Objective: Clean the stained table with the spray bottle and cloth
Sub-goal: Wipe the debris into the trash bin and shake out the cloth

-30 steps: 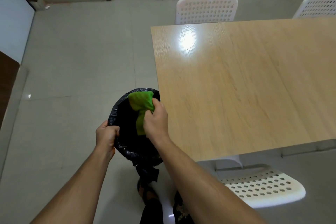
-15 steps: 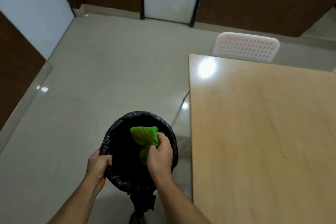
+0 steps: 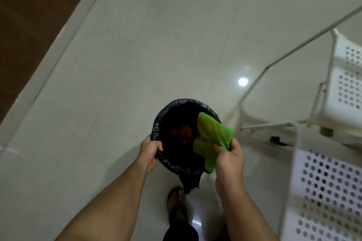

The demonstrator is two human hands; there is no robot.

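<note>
Over the pale tiled floor (image 3: 137, 45), a small round bin (image 3: 166, 115) lined with a black plastic bag is held up in front of the person. The left hand (image 3: 149, 152) grips the bin's near-left rim, fingers curled over the edge of the liner and thumb on the outside. The right hand (image 3: 229, 159) pinches a bright green cloth (image 3: 212, 139) between thumb and curled fingers; the cloth hangs crumpled over the bin's right side, part of it above the opening and part draped across the rim toward the wrist. Inside the bin something orange-red (image 3: 182, 133) shows dimly against the dark liner; what it is cannot be told. A loose tail of the black bag (image 3: 189, 182) hangs below the bin.

Below, a foot in a dark sandal (image 3: 176, 205) stands on the tiles. To the right are two white perforated plastic chairs, one near (image 3: 323, 191) and one farther back (image 3: 346, 84), with thin white metal legs (image 3: 260, 76) running between them. A brown wooden panel (image 3: 29, 15) with a pale skirting fills the upper left corner, and a ceiling light reflects as a bright spot (image 3: 242, 81) on the floor.
</note>
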